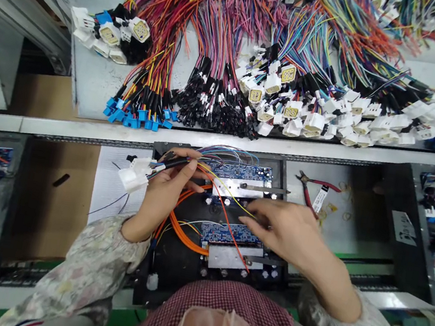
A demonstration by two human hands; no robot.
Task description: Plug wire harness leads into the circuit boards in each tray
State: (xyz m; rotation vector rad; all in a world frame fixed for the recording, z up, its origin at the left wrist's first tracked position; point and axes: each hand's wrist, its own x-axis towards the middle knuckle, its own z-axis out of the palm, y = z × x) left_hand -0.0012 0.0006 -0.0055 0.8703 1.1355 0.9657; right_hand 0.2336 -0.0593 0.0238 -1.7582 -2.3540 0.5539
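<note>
- The wire harness (173, 164) is held above the middle black tray (176, 281), over the left part of the upper circuit board (261, 175); its black sleeve is clamped between the thumb and fingers of the left hand (166, 190).
- White connectors (135, 173) at one end of the harness are left sticking out past the left hand, toward the left; a white sheet (106, 192) is seen beneath them.
- A yellow wire (233, 194) is stretched from the harness to the right hand (290, 228); it is pinched near its end, with thumb and forefinger brought together on it.
- A red-orange wire (228, 222) is left ungripped at its far end; it is draped across the lower circuit board (230, 235) and its metal plate (235, 258).
- Thick orange cables (184, 236) are curved across the tray, left of the lower board.
- Red-handled cutters (309, 192) are laid right of the tray, their handles spread; a white label is borne on one handle.
- Bundles of coloured wires are piled on the shelf (96, 90) beyond; blue connectors (137, 116) are gathered at its left front.
</note>
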